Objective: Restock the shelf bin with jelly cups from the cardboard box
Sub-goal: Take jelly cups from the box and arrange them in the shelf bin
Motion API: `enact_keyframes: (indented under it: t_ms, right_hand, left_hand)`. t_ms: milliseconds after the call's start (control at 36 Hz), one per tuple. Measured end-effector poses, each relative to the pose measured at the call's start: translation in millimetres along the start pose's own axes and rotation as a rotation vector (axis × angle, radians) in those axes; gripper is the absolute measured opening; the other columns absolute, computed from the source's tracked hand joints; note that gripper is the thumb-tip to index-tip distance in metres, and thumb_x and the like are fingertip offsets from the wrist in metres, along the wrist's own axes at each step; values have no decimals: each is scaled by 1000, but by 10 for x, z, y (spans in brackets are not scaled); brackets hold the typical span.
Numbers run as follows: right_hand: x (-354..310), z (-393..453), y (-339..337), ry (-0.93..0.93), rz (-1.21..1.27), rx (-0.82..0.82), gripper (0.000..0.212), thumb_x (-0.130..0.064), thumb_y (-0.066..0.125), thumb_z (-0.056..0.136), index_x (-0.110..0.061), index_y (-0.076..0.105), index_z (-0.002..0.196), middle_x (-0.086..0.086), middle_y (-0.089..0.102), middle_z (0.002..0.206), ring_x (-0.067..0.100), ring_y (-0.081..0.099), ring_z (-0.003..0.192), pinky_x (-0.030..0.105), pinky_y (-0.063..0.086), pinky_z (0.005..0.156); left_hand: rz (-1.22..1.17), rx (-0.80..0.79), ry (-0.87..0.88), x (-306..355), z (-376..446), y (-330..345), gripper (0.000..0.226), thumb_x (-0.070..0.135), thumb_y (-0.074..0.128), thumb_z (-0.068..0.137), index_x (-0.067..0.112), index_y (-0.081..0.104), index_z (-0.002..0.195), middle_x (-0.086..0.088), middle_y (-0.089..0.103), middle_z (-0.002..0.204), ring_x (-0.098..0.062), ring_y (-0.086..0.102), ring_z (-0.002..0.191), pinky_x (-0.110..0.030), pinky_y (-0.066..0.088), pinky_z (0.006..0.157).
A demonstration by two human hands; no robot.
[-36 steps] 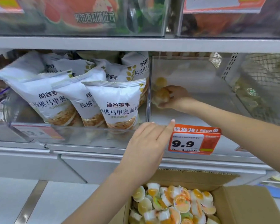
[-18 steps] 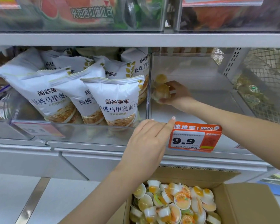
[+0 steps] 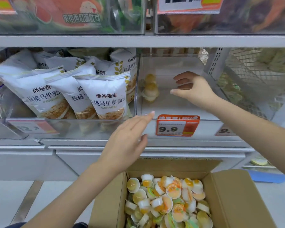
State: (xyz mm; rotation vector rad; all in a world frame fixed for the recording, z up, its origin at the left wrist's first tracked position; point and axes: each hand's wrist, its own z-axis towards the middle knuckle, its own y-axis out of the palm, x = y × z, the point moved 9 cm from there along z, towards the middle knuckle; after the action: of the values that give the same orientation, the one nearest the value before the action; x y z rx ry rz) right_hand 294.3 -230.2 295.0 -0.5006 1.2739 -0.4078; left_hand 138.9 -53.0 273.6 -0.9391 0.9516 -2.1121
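Note:
A clear shelf bin (image 3: 171, 124) stands on the middle shelf with an orange 9.9 price tag (image 3: 177, 126) on its front. Two or three yellow jelly cups (image 3: 150, 90) lie stacked against the bin's left wall. My right hand (image 3: 192, 89) hovers inside the bin to the right of those cups, fingers loosely spread and holding nothing. My left hand (image 3: 130, 135) reaches up with straight fingers, its fingertips at the bin's front left corner. Below, an open cardboard box (image 3: 229, 195) holds several jelly cups (image 3: 168, 199) in yellow and orange.
White bread bags (image 3: 105, 97) fill the neighbouring clear bin on the left. A wire basket (image 3: 253, 76) with packaged goods sits to the right. Another shelf (image 3: 138, 41) with clear bins runs overhead. Pale floor lies left of the box.
My right hand has let go of the jelly cups at the bin's left wall and drawn back to the right, empty. My left hand has shifted slightly, fingers straighter.

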Motion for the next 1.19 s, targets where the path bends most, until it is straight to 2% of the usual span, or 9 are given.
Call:
enact_keyframes:
  t_ms: [139, 306, 444, 528, 639, 750, 861, 1000, 1194]
  right_hand:
    - [-146, -996, -520, -121, 7, 123, 26, -13, 75, 80, -17, 63, 102, -5, 63, 98, 14, 63, 91, 25, 55, 77]
    - [287, -1982, -487, -59, 117, 108, 23, -3, 70, 82, -20, 61, 94, -10, 63, 92, 9, 60, 85, 18, 52, 73]
    - [1120, -2484, 232, 176, -44, -209, 24, -9, 75, 78, -23, 61, 92, -6, 63, 90, 5, 58, 83, 19, 52, 73]
    - [1615, -2739, 721, 293, -136, -420, 30, -11, 76, 77, -32, 58, 87, -3, 62, 89, 9, 58, 80, 14, 48, 68]
    - [2158, -3005, 1205, 416, -309, -631, 27, -17, 73, 80, -20, 57, 102, -2, 57, 95, 13, 53, 78, 23, 45, 69]
    - [2501, -3242, 1452, 494, -445, -762, 35, -20, 68, 82, -18, 49, 111, 0, 54, 97, 19, 54, 95, 33, 47, 76]
    - [2733, -3488, 1574, 580, -491, -864, 54, -27, 70, 81, -17, 42, 126, 5, 55, 107, 20, 54, 100, 34, 48, 79]
    - [2853, -3557, 1634, 625, -446, -820, 74, -27, 73, 79, -17, 31, 140, 7, 53, 122, 24, 49, 115, 26, 33, 72]
    - [2996, -3596, 1661, 711, -394, -718, 71, -27, 75, 78, -16, 36, 137, 10, 45, 131, 24, 44, 121, 25, 37, 82]
  left_hand:
    - [-36, 20, -49, 4, -310, -86, 46, 29, 46, 87, 16, 53, 131, 9, 60, 117, -5, 50, 111, -13, 36, 93]
    - [-218, -100, -180, -3, -673, 428, 35, 7, 66, 82, 10, 63, 116, 7, 64, 104, 3, 52, 95, 3, 31, 87]
    - [-119, -678, -265, -131, -1413, 1588, 39, 12, 60, 83, 15, 57, 122, 0, 62, 114, -14, 58, 102, -29, 48, 85]
    - [66, -1061, -235, -229, -1990, 2092, 41, 11, 53, 86, 15, 50, 126, -7, 57, 123, -23, 56, 108, -31, 47, 76]
    - [163, -1218, -213, -330, -2362, 2392, 44, 3, 51, 86, 11, 48, 129, -11, 53, 127, -28, 53, 114, -36, 49, 85]
    - [176, -1243, -210, -401, -2488, 2608, 38, 5, 54, 86, 12, 51, 123, -10, 55, 123, -27, 56, 107, -36, 49, 79]
    - [54, -1188, -294, -382, -2512, 2833, 40, 26, 60, 87, 13, 52, 124, -8, 58, 116, -24, 56, 103, -40, 51, 81]
    - [-193, -972, -475, -168, -2383, 3108, 38, 37, 58, 88, 12, 54, 117, -8, 60, 104, -24, 57, 96, -37, 50, 76]
    - [-110, -807, -585, -47, -2420, 3343, 46, 39, 62, 85, 10, 53, 120, -10, 60, 111, -26, 57, 101, -37, 49, 81]
